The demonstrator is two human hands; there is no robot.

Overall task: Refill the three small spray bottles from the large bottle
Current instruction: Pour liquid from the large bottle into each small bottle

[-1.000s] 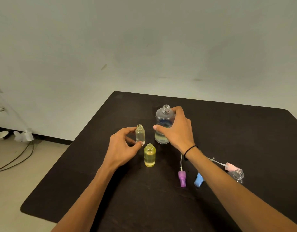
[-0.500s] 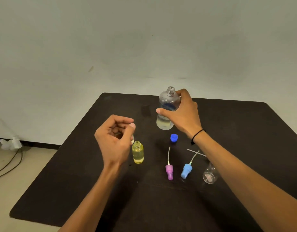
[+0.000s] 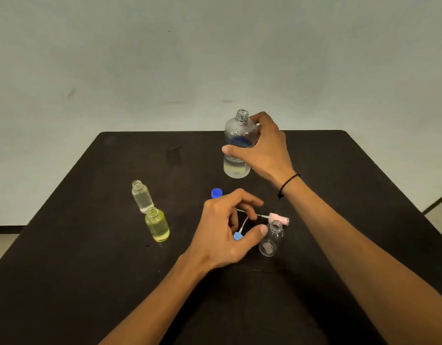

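Observation:
My right hand grips the large clear bottle, which stands uncapped and upright with a little liquid at its bottom. My left hand hovers open over the middle of the table, thumb close to the neck of an empty clear small bottle. At the left stand a clear small bottle with clear liquid and a yellow small bottle, both uncapped. A pink spray head lies behind the empty bottle. A blue spray head shows under my left hand.
A blue screw cap lies behind my left hand. Everything sits on a black table before a pale wall. The purple spray head is hidden, probably under my left hand.
My left hand let go of the clear small bottle, which now stands at the left, and moved right toward the empty bottle. The right hand keeps holding the large bottle.

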